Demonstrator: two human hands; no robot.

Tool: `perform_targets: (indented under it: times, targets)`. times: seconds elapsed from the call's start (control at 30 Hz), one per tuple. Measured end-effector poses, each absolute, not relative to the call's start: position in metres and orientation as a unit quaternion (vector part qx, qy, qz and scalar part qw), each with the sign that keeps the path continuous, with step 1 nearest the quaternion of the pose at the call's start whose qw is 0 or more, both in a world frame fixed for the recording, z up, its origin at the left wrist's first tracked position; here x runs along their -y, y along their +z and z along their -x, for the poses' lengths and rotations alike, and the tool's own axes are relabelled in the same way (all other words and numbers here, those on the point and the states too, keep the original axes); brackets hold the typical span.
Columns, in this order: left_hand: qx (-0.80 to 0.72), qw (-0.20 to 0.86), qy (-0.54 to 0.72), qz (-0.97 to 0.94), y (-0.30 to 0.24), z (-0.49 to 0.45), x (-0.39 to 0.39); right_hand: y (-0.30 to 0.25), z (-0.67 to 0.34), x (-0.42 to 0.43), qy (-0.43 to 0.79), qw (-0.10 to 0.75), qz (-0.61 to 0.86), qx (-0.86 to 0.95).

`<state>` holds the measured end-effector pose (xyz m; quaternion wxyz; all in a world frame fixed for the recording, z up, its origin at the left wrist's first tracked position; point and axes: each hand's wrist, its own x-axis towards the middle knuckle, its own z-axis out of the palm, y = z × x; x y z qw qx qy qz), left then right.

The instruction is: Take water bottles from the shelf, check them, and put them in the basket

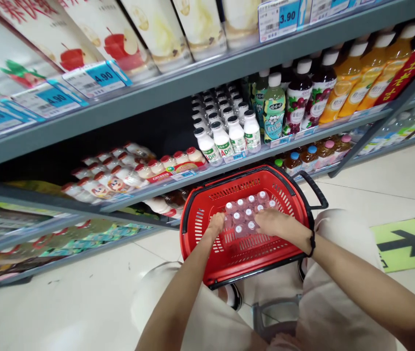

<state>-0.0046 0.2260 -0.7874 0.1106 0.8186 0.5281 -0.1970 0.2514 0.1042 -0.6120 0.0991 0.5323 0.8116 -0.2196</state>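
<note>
A pack of small pink drink bottles (pixel 244 213) with white caps is inside a red shopping basket (pixel 215 271). My left hand (pixel 216 225) grips the pack's left side, its fingers partly out of sight behind the bottles. On the right side, my right hand (pixel 272 222) is closed around the pack's near corner. The bottles stand upright, caps facing up. Whether the pack rests on the basket floor or hangs just above it, I cannot tell. The basket's black handle (pixel 319 192) sticks out to the right.
A grey shelf (pixel 127 109) runs behind the basket, holding white milk-drink bottles (pixel 222 141), red-capped bottle packs (pixel 120 170) and orange juice bottles (pixel 351 83). Cartons (pixel 94 34) line the shelf above. A yellow-green arrow sign (pixel 383 234) lies on the tiled floor at right.
</note>
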Motion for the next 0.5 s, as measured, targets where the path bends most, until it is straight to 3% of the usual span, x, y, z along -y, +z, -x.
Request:
perform_targets:
  times: [0.5]
  targets:
    - [-0.540, 0.103, -0.189, -0.814, -0.780, -0.001, -0.219, -0.621, -0.251, -0.106, -0.217, 0.084, -0.544, -0.806]
